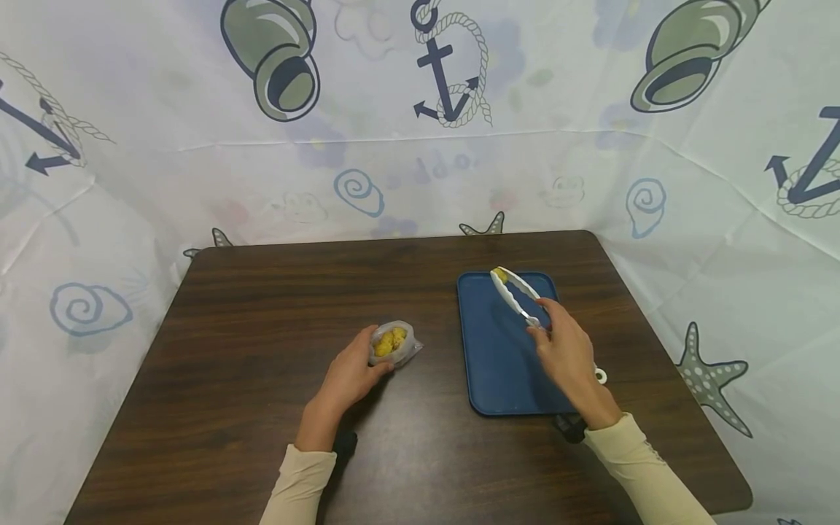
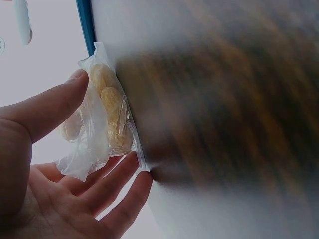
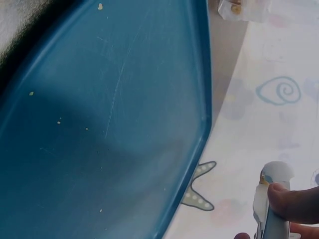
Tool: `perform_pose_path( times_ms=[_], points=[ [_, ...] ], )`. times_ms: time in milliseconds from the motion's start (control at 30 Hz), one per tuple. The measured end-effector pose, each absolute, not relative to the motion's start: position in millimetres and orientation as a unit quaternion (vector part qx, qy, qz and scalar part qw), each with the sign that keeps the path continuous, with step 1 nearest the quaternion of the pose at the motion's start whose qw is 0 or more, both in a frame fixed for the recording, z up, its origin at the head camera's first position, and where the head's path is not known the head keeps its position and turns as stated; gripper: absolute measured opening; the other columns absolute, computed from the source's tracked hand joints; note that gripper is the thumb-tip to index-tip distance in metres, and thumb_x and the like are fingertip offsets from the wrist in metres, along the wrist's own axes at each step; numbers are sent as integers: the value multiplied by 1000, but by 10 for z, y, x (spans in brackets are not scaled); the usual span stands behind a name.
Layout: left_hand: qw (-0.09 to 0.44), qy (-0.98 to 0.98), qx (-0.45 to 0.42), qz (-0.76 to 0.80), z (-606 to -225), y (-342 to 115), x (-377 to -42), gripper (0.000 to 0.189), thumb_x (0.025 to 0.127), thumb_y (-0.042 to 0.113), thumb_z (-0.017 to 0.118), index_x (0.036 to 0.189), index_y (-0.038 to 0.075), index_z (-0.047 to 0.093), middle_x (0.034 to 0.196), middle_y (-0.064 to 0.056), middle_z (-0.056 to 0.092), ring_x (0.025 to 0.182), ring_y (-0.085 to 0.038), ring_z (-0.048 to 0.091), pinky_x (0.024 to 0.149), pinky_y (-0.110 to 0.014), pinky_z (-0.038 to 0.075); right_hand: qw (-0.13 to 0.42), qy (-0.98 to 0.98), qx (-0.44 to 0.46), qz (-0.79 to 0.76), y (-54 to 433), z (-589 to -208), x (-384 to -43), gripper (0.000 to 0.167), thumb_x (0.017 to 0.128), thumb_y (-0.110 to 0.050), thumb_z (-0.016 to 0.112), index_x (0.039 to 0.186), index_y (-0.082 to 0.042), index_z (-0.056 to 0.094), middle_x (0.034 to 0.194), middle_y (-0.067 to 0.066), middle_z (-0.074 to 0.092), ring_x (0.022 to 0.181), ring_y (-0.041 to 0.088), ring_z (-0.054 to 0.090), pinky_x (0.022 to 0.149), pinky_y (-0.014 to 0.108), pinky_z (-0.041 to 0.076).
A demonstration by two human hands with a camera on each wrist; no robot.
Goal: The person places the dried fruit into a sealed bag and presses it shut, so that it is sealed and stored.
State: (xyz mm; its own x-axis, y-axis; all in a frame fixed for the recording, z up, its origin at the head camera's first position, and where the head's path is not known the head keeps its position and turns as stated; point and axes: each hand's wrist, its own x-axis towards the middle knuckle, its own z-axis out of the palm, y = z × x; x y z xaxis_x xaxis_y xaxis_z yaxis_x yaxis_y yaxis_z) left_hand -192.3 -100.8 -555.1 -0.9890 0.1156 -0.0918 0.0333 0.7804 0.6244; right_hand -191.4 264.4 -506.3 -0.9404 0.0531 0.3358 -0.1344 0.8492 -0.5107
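Note:
A small clear plastic bag (image 1: pixel 400 355), its mouth facing up, holds several lumpy yellow pieces (image 2: pixel 110 107) on the table. The person's left hand (image 1: pixel 351 372) holds it from the left, thumb on the near side and fingers round the far side. The right hand (image 1: pixel 566 354) grips white-tipped tongs (image 1: pixel 515 297) over the blue tray (image 1: pixel 505 364). Between the tong tips, above the tray's far edge, is a yellow piece (image 1: pixel 500 275). In the right wrist view the thumb (image 3: pixel 294 201) presses on the tongs; their tips are hidden there.
The tray stands on the right half of a dark wood table (image 1: pixel 262 321), with a few pale crumbs (image 3: pixel 59 121) on it. A white cloth (image 1: pixel 394 182) printed with anchors and shells hangs behind and beside the table.

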Motion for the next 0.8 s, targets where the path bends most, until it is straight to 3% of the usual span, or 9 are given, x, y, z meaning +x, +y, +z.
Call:
perform_pose_path(
  times_ms=[233,800],
  points=[
    [61,941,41,330,-5550,-1010,-1924,83,92,29,79,158,6,34,157,-20,47,139,-41,52,110,-62,42,164,-946,34,277,2621,-5069,-1905,51,94,-14,75,141,-10,57,112,17,72,90,32,69,77,56,51],
    [62,941,38,330,-5555,-1000,-1919,83,92,29,80,158,7,35,156,-19,49,138,-40,53,110,-61,43,146,-946,68,280,2582,-5070,-1870,52,93,-15,76,141,-10,57,105,14,72,84,27,67,72,49,52]
  ],
)
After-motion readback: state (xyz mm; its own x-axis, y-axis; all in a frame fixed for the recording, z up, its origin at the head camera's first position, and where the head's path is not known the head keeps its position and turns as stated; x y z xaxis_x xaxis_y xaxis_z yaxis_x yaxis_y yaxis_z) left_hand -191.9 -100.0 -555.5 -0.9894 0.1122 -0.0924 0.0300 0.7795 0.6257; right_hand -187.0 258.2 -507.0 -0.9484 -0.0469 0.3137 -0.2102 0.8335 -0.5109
